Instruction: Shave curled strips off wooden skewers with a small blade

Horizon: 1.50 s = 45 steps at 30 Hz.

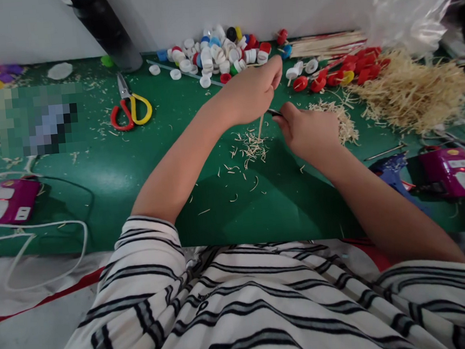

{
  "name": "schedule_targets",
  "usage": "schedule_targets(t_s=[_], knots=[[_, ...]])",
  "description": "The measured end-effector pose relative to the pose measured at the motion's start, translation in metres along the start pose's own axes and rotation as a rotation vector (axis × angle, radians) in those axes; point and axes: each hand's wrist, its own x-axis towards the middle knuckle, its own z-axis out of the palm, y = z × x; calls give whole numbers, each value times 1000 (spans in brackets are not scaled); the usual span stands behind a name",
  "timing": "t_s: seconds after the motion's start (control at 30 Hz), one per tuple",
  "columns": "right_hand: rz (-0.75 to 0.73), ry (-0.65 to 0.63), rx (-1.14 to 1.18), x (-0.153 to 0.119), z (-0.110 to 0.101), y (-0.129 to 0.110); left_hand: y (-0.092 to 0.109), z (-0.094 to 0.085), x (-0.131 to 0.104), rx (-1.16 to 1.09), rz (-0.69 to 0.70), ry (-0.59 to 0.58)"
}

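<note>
Thin, straight, pale wooden stick (261,127), just one, mid-scene: its long axis runs near to far, near end at curly pale wood shavings (252,151). The left hand (252,92) is clenched on it; the right hand (309,131), just apart, grips one slim dark tool (275,112). Left lies one pair of red-and-yellow-handled scissors (132,108).

Left grip (252,92) near right grip (310,130), both curled
</note>
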Motion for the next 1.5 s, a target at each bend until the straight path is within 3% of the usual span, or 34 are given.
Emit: schedule_targets(t_s=[0.13,0.33,0.5,0.73,1.13,1.5], knots=[[0,-2,-3,0,2,-2,-3,2,1,14,64,20],[16,-26,17,1,11,-3,1,0,0,5,-42,21],[-18,-97,-2,-5,15,-2,-1,-1,-2,0,11,35],[-79,-162,-56,-14,25,-2,-2,2,1,4,-45,52],[-82,-134,-60,-12,19,0,-8,7,4,92,-56,98],[-150,-206,-118,-16,19,-3,-6,7,1,57,-48,125]])
